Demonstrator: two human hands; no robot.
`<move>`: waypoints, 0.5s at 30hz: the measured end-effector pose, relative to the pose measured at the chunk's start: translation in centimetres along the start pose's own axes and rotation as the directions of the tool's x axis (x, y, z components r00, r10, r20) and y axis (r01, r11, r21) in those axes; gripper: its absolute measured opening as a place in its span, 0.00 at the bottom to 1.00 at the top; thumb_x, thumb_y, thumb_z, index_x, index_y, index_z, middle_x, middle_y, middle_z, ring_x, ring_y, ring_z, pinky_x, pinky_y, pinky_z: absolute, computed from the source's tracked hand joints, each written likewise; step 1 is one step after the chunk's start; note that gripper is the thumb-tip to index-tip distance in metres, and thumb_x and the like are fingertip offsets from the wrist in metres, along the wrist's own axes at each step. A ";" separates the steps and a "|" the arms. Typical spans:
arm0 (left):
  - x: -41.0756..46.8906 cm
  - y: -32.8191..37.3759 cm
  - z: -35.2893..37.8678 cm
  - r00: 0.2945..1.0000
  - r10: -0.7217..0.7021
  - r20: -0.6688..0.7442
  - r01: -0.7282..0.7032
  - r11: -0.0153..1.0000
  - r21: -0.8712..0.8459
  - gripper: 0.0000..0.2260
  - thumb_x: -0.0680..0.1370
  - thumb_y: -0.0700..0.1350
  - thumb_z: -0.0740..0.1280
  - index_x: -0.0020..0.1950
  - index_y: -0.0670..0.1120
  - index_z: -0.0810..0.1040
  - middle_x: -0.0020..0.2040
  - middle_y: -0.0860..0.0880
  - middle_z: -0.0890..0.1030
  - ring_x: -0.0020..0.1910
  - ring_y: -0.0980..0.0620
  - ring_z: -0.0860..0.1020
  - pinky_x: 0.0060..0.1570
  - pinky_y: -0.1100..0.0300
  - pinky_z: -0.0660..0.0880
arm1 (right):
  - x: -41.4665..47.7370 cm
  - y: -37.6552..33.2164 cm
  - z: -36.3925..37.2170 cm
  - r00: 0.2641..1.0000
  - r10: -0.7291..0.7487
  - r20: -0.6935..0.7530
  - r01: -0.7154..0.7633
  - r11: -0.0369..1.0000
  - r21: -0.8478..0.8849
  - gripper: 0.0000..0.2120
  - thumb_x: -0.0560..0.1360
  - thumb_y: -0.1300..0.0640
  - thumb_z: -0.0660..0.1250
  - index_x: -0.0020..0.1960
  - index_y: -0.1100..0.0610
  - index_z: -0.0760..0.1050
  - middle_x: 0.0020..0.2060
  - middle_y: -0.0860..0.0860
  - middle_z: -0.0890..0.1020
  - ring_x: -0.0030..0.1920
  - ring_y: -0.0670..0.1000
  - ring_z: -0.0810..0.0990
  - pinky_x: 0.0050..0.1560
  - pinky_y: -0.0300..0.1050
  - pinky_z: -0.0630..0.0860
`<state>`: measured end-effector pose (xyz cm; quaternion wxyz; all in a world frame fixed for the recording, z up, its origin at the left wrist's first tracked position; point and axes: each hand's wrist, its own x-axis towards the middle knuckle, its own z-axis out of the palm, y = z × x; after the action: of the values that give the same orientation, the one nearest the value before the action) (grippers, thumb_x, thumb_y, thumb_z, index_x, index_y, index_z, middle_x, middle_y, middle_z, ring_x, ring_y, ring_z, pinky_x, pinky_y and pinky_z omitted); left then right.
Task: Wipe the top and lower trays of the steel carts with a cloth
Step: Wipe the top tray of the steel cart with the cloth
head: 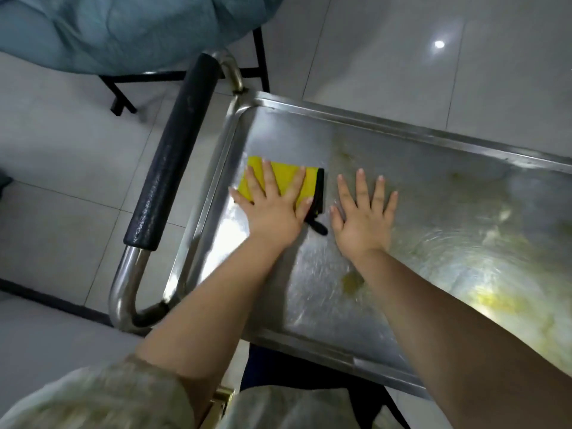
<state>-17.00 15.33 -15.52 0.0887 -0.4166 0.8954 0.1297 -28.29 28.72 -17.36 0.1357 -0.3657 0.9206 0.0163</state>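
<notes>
cloth (pixel 283 176) under left grip (pixel 272 212), fingers spread | right grip (pixel 362 221) spread flat on tray (pixel 433 187)

No text, label, brand, number or sign can be read. Nothing legible is made out on the yellow cloth (pixel 288 174) under the left hand (pixel 274 209), on the steel tray (pixel 433 181) on which the right hand (pixel 363 218) is laid, or on the black handle grip (pixel 173 156) left of the left hand.
</notes>
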 end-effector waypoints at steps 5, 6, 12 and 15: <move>11.6 3.3 -4.2 0.987 0.005 0.159 -0.008 1.000 0.017 0.26 0.80 0.68 0.45 0.77 0.69 0.43 0.80 0.42 0.35 0.76 0.33 0.33 0.66 0.23 0.40 | 0.3 0.2 0.2 1.000 0.017 -0.001 -0.017 1.000 0.013 0.28 0.81 0.38 0.40 0.79 0.40 0.39 0.80 0.48 0.42 0.78 0.60 0.37 0.75 0.64 0.34; 10.9 2.8 -4.0 0.988 0.030 0.149 -0.034 0.999 0.024 0.26 0.80 0.68 0.45 0.77 0.69 0.44 0.80 0.42 0.36 0.76 0.34 0.34 0.67 0.24 0.40 | 0.3 0.2 0.1 1.000 0.015 0.002 -0.015 1.000 0.017 0.28 0.81 0.38 0.41 0.79 0.40 0.39 0.80 0.48 0.42 0.78 0.60 0.37 0.75 0.64 0.34; -10.5 -3.6 2.3 0.988 0.155 0.010 -0.155 0.985 0.076 0.27 0.80 0.66 0.46 0.79 0.64 0.55 0.80 0.38 0.51 0.78 0.30 0.48 0.68 0.25 0.51 | 0.0 0.0 -0.6 0.999 -0.003 0.038 0.003 1.000 0.014 0.28 0.82 0.39 0.41 0.79 0.40 0.37 0.80 0.49 0.39 0.78 0.62 0.36 0.74 0.66 0.36; -20.3 -6.1 3.3 0.980 0.166 0.113 -0.177 0.979 0.100 0.27 0.81 0.66 0.45 0.79 0.63 0.55 0.80 0.38 0.53 0.77 0.30 0.50 0.66 0.25 0.55 | -0.1 0.0 -0.8 0.998 -0.011 0.058 0.011 1.000 0.000 0.28 0.82 0.39 0.39 0.79 0.41 0.36 0.79 0.50 0.38 0.78 0.62 0.35 0.74 0.67 0.36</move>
<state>0.80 27.23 -14.19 0.1465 -0.3249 0.9279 0.1092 -28.39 28.70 -16.52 0.1622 -0.3702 0.9143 0.0263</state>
